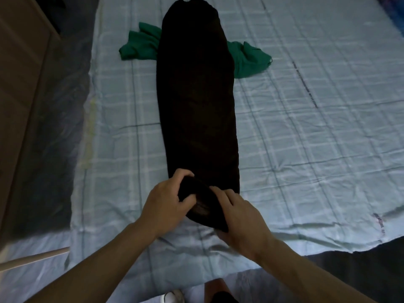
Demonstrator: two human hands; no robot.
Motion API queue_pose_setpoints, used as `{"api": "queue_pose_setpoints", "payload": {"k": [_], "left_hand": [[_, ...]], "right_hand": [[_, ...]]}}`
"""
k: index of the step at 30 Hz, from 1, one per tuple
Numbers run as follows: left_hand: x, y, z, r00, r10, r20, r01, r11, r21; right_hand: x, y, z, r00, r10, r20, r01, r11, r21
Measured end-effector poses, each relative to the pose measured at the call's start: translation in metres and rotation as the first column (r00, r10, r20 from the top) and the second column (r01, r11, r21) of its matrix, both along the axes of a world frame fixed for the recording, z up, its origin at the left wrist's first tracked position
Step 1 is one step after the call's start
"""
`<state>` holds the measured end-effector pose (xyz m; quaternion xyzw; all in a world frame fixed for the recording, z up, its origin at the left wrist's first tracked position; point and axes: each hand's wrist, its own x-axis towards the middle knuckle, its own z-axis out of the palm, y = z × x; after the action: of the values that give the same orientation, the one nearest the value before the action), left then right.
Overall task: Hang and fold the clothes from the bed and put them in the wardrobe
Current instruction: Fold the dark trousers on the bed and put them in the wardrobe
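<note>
A long black garment (196,101) lies folded into a narrow strip down the middle of the bed (306,127). Its near end is bunched up off the sheet. My left hand (166,204) grips that bunched end from the left, fingers curled over the cloth. My right hand (240,217) holds the same end from the right, with fingers on top and the thumb under the fold. A crumpled green garment (247,57) lies under the far part of the black one and sticks out on both sides.
The light blue checked sheet covers the bed, with plastic wrap over the mattress edge (43,270). A wooden wardrobe panel (19,84) stands at the left. A dark floor strip (50,149) runs between them. My leg and a white shoe (172,297) show at the bottom.
</note>
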<state>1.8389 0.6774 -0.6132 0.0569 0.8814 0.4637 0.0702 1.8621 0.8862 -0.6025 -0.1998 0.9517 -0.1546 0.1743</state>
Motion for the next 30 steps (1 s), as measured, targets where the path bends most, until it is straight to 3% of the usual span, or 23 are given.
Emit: {"api": "queue_pose_setpoints", "payload": {"k": [5,8,10,12,15,18,22,30], "left_hand": [[0.01,-0.008,0.009,0.998,-0.069,0.009,0.067,0.993,0.101],[0.01,-0.009,0.008,0.994,-0.112,-0.014,0.112,0.994,0.002],[-0.007,-0.007,0.009,0.992,0.022,-0.121,-0.028,0.999,-0.044],[-0.034,-0.004,0.018,0.969,0.15,-0.196,-0.147,0.989,0.032],[-0.077,0.0,0.042,0.949,0.266,-0.17,-0.242,0.959,0.148],[-0.119,0.004,0.06,0.938,0.32,-0.134,-0.291,0.936,0.198],[-0.174,0.007,0.077,0.92,0.367,-0.137,-0.339,0.921,0.194],[-0.284,0.002,0.106,0.888,0.417,-0.193,-0.387,0.905,0.178]], "right_hand": [[-0.026,0.005,0.013,0.97,-0.235,-0.054,0.213,0.939,-0.269],[-0.055,0.001,0.026,0.917,-0.385,-0.101,0.319,0.862,-0.393],[-0.078,-0.003,0.036,0.88,-0.448,-0.157,0.342,0.827,-0.446],[-0.102,-0.007,0.047,0.845,-0.501,-0.187,0.352,0.785,-0.511],[-0.137,-0.01,0.061,0.812,-0.577,-0.092,0.386,0.648,-0.657],[-0.171,-0.007,0.068,0.816,-0.576,0.044,0.425,0.547,-0.721],[-0.207,-0.001,0.063,0.813,-0.517,0.268,0.545,0.512,-0.664],[-0.327,-0.013,0.082,0.862,-0.471,0.19,0.428,0.473,-0.77]]}}
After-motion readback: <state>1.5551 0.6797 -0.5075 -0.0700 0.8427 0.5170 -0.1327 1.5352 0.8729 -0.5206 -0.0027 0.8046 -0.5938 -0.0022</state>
